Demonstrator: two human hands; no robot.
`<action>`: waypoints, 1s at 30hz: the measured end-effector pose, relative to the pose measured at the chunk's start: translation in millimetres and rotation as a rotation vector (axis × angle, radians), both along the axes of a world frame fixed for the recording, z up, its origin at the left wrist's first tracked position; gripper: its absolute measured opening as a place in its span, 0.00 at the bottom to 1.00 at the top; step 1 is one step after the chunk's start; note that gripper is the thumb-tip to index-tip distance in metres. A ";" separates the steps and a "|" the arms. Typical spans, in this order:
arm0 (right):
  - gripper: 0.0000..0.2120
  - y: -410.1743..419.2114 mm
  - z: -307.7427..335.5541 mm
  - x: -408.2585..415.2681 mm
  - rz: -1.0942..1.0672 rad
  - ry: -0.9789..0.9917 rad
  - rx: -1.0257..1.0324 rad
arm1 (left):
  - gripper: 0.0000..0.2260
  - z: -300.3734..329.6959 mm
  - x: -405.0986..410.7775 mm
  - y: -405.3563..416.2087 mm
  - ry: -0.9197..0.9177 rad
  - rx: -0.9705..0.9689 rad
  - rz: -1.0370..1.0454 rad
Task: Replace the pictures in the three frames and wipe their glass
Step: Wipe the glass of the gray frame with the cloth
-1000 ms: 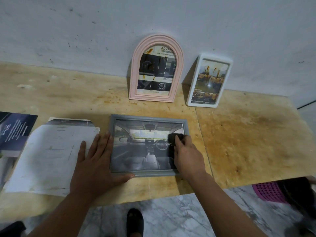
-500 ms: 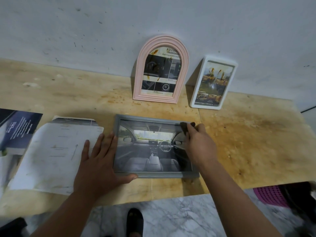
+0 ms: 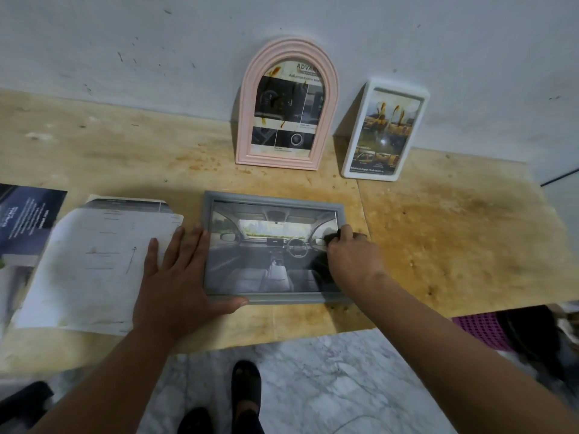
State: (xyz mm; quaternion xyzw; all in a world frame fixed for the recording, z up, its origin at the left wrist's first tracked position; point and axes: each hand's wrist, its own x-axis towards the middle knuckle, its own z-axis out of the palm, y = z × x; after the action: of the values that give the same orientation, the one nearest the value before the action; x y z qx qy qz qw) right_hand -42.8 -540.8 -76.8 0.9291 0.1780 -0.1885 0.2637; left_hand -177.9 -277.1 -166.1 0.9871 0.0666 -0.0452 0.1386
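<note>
A grey frame lies flat on the wooden table, showing a car-interior picture. My left hand presses flat on its left edge, thumb along the bottom rail. My right hand rests on the glass at the frame's right side, pinching a small dark cloth. A pink arched frame and a white frame lean upright against the wall behind; both have yellowish stains on their glass.
Loose paper sheets lie left of the grey frame, with a dark brochure at the far left. The table's front edge runs just below the frame. A pink basket sits on the floor at right. My sandalled feet stand on marble tiles.
My right hand with the cloth went from the glass's middle right up to the top right corner, then back down the right side. My left hand stayed put.
</note>
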 end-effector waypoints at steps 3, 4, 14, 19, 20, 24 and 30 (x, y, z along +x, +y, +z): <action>0.17 -6.9 4.9 -20.0 -0.030 0.036 0.028 | 0.64 0.5 0.2 0.2 -0.003 0.009 0.002; 0.17 -7.9 6.8 -27.1 -0.050 0.049 0.041 | 0.64 0.5 0.2 0.0 -0.005 0.011 0.002; 0.17 56.5 25.7 -83.9 -0.122 0.194 0.178 | 0.64 2.0 -0.8 -1.1 -0.002 0.026 -0.003; 0.14 82.7 14.0 -95.5 -0.026 0.225 0.356 | 0.63 -1.1 -0.4 -0.1 0.007 0.032 -0.022; 0.13 82.4 10.5 -94.0 -0.018 0.250 0.432 | 0.63 -1.9 -0.1 0.1 0.010 0.032 -0.023; 0.14 61.0 4.1 -63.7 -0.129 0.309 0.758 | 0.64 -0.7 0.2 0.4 0.009 0.018 -0.015; 0.17 12.4 1.7 -5.4 -0.177 -0.084 0.898 | 0.63 1.3 -0.2 -0.3 0.008 0.005 -0.013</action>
State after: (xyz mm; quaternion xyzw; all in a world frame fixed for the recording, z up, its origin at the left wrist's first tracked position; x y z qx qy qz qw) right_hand -48.2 -528.4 -75.0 0.9698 0.1513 -0.0768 -0.1753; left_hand -178.1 -277.4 -164.8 0.9876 0.0609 -0.0500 0.1354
